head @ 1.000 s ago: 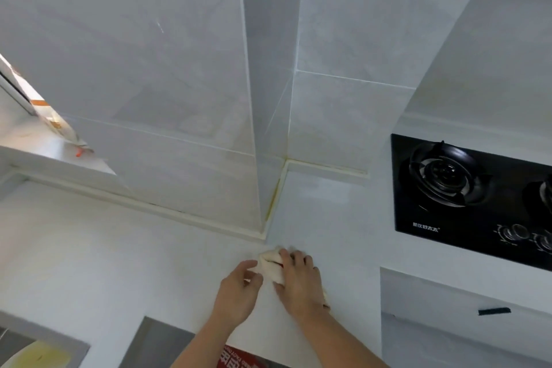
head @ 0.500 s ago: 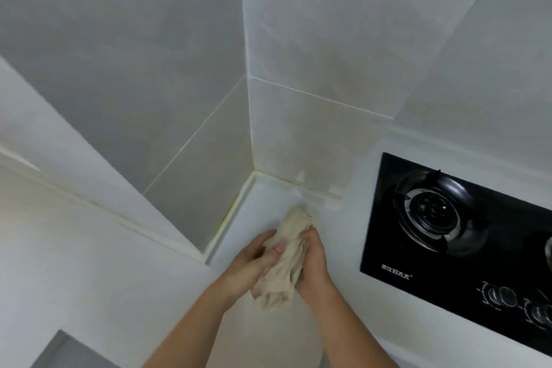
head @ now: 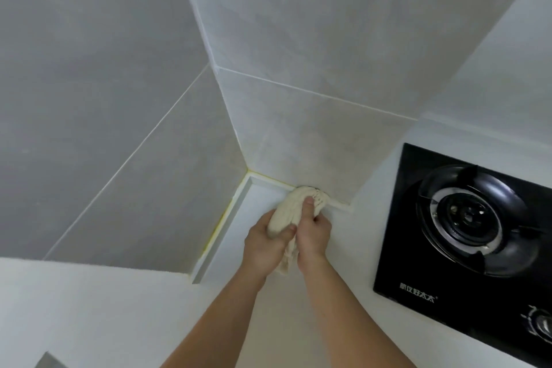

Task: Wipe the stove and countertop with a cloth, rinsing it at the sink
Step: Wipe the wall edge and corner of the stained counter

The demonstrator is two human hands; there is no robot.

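Both hands gripped the bunched cloth [head: 294, 212], left hand [head: 264, 243] low, right hand [head: 313, 233] steering its tip into the bench [head: 352, 236] seam below the wall tile [head: 298, 134], probably to scrub grime beside the stove [head: 466, 224].

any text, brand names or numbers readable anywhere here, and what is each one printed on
One text only: a white printed brand mark on the front left corner of the black stove, a short row of what look like Chinese characters, too blurred to read with certainty.
Knob markings: too small to read.
Cloth, countertop, wall tiles: no text.
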